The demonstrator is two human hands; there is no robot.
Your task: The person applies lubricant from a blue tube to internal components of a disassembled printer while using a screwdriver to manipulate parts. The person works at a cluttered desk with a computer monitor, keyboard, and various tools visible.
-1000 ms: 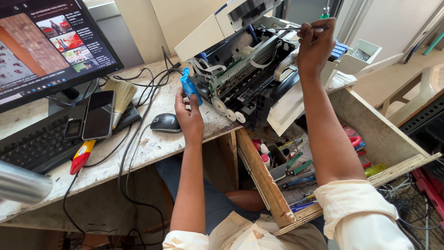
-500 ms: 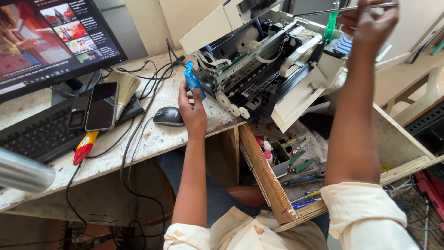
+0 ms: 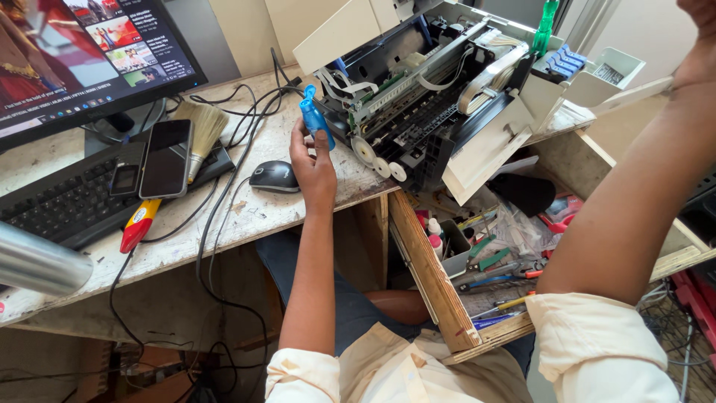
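A person seated at a cluttered desk (image 3: 246,216) holds a small blue bottle (image 3: 315,119) upright in the left hand (image 3: 313,168), fingers closed around its lower part, just beside the exposed rollers of an opened printer (image 3: 440,97). The right hand (image 3: 701,30) is raised at the top right edge (mostly out of frame, so its grip cannot be told). A black mouse (image 3: 274,176) lies just left of the left hand; an open wooden drawer (image 3: 432,276) of tools sits below the printer
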